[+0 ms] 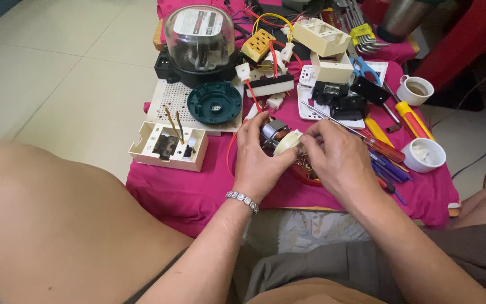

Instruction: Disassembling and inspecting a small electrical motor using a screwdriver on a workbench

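Both hands grip small motor [279,138], left hand [260,155], right hand [333,155], underside hidden

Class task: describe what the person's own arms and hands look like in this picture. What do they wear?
Both forearms are bare, with no sleeves or gloves. The left hand has a silver-coloured linked bracelet at the wrist. The right hand shows no bracelet or watch; rings cannot be made out.

- small motor [279,137] half hidden between left hand [258,159] and right hand [336,155];
- red dish [306,175] mostly covered by the right hand;
- steel cup [401,17] cut off at top edge
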